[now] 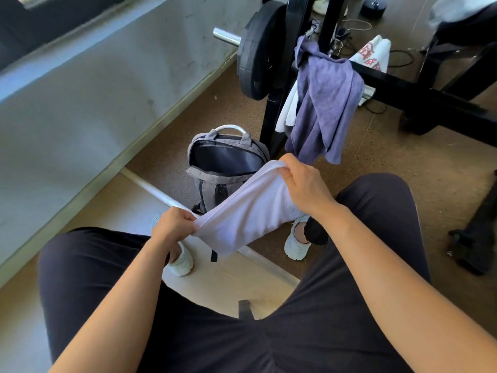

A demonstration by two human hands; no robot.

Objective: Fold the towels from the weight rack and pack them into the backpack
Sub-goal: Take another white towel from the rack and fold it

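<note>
Left hand (pixel 173 224), right hand (pixel 304 184), soft towel (pixel 247 211)

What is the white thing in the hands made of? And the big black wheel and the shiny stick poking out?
White towel: soft cloth, likely cotton terry; it sags and creases. Black weight plate: dull, maybe rubber-coated or painted iron; hardly any shine. Bar end: polished metal, with bright glints.

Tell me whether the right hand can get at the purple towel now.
Likely yes for reach: the purple towel hangs just beyond the right hand with nothing between. But that hand grips the white towel, so it is not free.
</note>
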